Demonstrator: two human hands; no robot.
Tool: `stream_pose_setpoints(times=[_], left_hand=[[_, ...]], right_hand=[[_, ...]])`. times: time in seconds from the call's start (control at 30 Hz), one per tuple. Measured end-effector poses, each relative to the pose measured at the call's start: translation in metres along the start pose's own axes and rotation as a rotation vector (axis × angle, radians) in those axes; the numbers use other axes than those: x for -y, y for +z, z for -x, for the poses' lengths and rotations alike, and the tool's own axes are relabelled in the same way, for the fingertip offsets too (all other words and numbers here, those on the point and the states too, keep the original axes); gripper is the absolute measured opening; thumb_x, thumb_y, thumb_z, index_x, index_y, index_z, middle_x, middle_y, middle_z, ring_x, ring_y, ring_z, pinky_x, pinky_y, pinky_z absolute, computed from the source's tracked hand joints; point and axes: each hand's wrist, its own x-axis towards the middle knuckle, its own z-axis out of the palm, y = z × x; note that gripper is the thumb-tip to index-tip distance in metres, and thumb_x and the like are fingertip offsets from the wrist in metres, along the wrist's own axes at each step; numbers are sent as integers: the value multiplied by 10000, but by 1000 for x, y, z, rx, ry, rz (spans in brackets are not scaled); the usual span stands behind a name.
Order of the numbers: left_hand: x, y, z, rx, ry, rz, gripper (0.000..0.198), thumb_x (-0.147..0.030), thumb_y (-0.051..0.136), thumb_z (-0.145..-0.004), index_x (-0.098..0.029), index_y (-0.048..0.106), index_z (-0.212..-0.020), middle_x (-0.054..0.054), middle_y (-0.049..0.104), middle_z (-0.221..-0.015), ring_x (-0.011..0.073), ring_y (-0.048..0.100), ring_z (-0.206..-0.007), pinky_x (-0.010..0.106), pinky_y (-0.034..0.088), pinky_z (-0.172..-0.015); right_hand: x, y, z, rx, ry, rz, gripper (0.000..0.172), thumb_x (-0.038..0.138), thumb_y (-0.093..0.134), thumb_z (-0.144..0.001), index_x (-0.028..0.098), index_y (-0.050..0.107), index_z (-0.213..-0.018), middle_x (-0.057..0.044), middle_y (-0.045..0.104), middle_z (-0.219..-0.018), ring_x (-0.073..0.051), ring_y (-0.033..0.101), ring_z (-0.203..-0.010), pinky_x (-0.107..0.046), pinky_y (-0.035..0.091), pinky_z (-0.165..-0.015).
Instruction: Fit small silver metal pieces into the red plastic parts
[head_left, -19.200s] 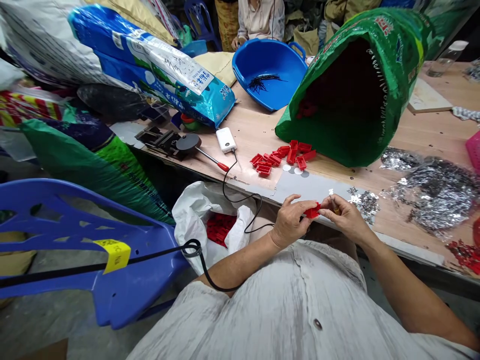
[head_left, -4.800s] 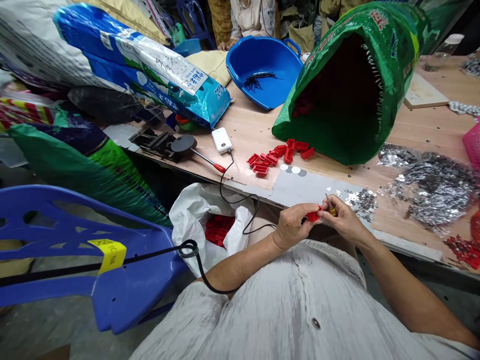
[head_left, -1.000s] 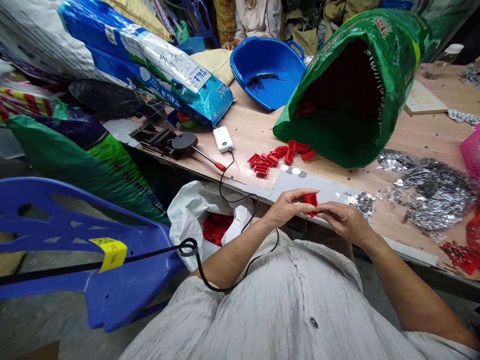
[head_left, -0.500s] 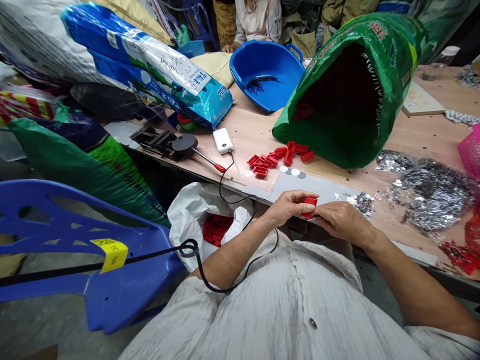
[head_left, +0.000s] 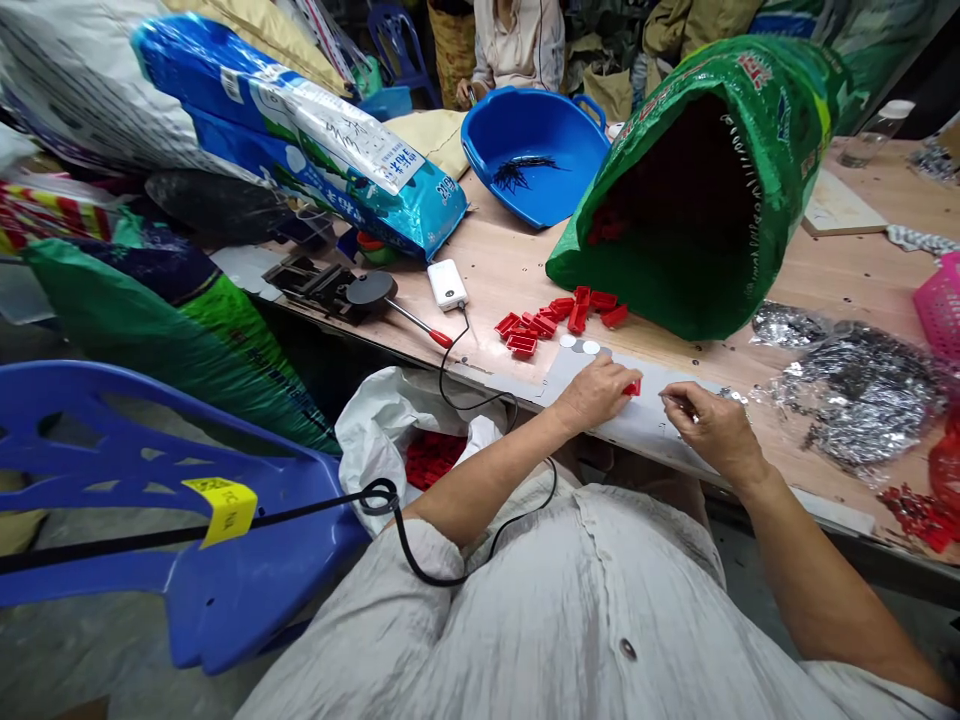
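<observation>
My left hand is closed around a small red plastic piece and rests on the grey sheet at the table's near edge. A little to its right, my right hand pinches something tiny and silvery between thumb and fingers; the two hands are apart. A heap of loose red plastic pieces lies just beyond my left hand, spilling from the mouth of a big green woven sack lying on its side. Small shiny metal bits are scattered by my right hand.
A white bag with red pieces hangs below the table edge. A power bank with a black cable, a black tool with a red-tipped handle, a blue basin, foil bags of metal parts, a blue chair. Another person sits behind the basin.
My hands have separated and moved forward onto the grey sheet. The left keeps the red piece; the right has come off it and shifted right.
</observation>
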Motion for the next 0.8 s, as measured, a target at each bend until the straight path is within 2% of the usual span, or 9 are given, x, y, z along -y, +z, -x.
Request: stream_pose_setpoints(times=[0.03,0.1,0.2,0.33,0.47,0.57,0.7,0.8], left_hand=[[4,3,-2,53,31,-35,311,-119,585,-794,-168,673,-1089,109,688,-942,251,564,-936,404,403,-954],[10,8,-3,60,24,-44,325,-126,580,-797,-165,667,-1108,118,688,-964,261,559,-943,415,399,-956],[15,6,0,-35,-54,21,360,-187,617,-798,-177,655,-1156,118,687,-1039,267,560,-970,433,389,-973],[16,-4,5,-133,-137,94,380,-226,637,-798,-192,654,-1177,100,694,-1094,253,572,-992,412,403,-967],[13,-15,10,-207,-152,132,401,-236,646,-796,-193,654,-1194,97,698,-1088,235,585,-986,388,416,-964],[12,-21,12,-241,-166,199,399,-209,672,-758,-197,676,-1157,86,703,-1048,220,591,-964,384,415,-977],[15,-24,15,-362,-363,507,411,-258,691,-757,-185,653,-1159,79,680,-1074,181,612,-929,315,477,-865],[15,-22,21,-379,-441,788,441,-297,719,-753,-159,622,-1160,81,673,-1049,168,625,-947,280,490,-824]], right_hand=[[-4,-1,3,4,33,-1,134,253,524,-912,214,635,-977,-37,739,-850,-168,694,-690,-275,510,-646],[-10,-1,7,20,100,-7,159,285,520,-919,214,644,-989,-49,744,-871,-182,697,-698,-292,514,-648],[-16,0,9,37,163,-26,187,313,513,-930,219,655,-1009,-54,749,-914,-199,703,-744,-314,522,-682],[-18,9,6,75,155,-71,192,312,511,-939,221,654,-1030,-59,740,-1002,-219,698,-882,-348,528,-785],[-14,22,2,142,129,-58,196,288,511,-939,210,651,-1052,-64,729,-1042,-234,684,-926,-372,521,-810],[-13,30,-3,143,120,-36,201,279,508,-940,211,651,-1065,-61,723,-1061,-230,678,-935,-366,516,-806],[-16,38,-20,163,168,50,194,257,506,-926,215,661,-1036,-72,719,-1049,-239,664,-943,-362,500,-779],[-17,46,-40,238,269,138,159,254,530,-903,219,669,-971,-75,718,-1000,-245,655,-918,-355,480,-752]])
